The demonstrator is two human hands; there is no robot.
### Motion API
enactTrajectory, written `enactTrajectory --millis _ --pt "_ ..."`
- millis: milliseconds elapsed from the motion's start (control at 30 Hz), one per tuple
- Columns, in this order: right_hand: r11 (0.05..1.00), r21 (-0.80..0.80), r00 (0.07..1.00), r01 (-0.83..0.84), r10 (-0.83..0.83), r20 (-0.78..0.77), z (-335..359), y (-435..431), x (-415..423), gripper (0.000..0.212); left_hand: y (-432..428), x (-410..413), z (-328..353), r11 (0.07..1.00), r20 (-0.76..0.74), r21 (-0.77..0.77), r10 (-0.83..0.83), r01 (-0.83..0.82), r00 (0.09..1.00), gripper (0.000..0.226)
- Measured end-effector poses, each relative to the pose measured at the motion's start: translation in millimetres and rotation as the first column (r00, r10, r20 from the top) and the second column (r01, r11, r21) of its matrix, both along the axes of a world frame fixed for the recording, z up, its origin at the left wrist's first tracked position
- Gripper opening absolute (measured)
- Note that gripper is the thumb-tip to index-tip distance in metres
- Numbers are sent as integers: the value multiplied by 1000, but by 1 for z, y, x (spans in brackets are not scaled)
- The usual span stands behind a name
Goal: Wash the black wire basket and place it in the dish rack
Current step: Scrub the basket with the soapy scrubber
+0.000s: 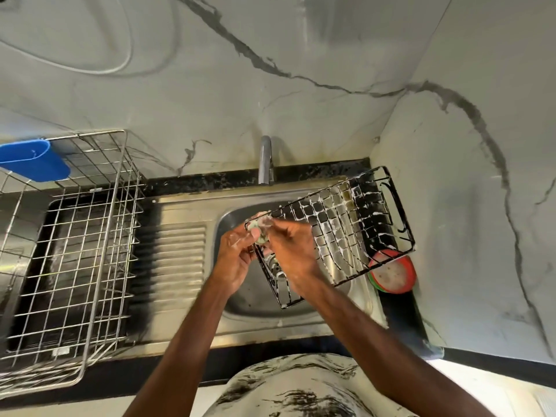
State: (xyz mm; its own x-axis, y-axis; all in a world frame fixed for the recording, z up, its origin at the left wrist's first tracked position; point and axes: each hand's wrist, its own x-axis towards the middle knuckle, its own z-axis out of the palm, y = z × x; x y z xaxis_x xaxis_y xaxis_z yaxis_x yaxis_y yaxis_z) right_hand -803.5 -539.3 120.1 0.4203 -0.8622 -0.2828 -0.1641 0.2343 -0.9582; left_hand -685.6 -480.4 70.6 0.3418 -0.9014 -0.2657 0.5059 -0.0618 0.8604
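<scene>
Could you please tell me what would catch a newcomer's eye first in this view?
The black wire basket, streaked with white suds, is held tilted over the steel sink at centre right. At its left corner the left hand pinches a soapy scrub pad while the right hand grips the rim. On the left stands a silver dish rack with a blue holder on its rim.

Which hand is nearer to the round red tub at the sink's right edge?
Right. The right hand is at the black wire basket's left end, left of the red tub; the left hand lies even farther left.
</scene>
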Motion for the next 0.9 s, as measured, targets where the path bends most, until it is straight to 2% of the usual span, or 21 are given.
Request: enactTrajectory --millis 100,367,533,667,767,833,900 --pt "997 67 997 -44 40 62 -1 -7 -4 14 0 3 3 1000 2 -5 5 -5 1000 49" --pt "990 45 989 -135 132 73 -7 -15 -7 19 0 6 3 997 43 70 19 -22 999 63" --pt "963 181 977 -198 181 109 -9 -18 -9 28 -2 7 4 992 79 116 44 -53 996 93" --pt "953 215 972 -213 185 143 -12 -19 -8 28 -2 13 3 995 78 96 30 -38 996 77" --pt "965 159 973 -209 189 134 -11 -18 -10 23 -2 14 3 996 78 79 23 -29 997 72" --pt "965 8 964 -261 260 49 -11 -16 -16 21 -2 17 2 995 68 78 59 -64 996 86" --pt "898 -170 912 -407 389 -131 -15 -9 -25 21 -2 22 -1 989 62 82 121 -126 991 107"
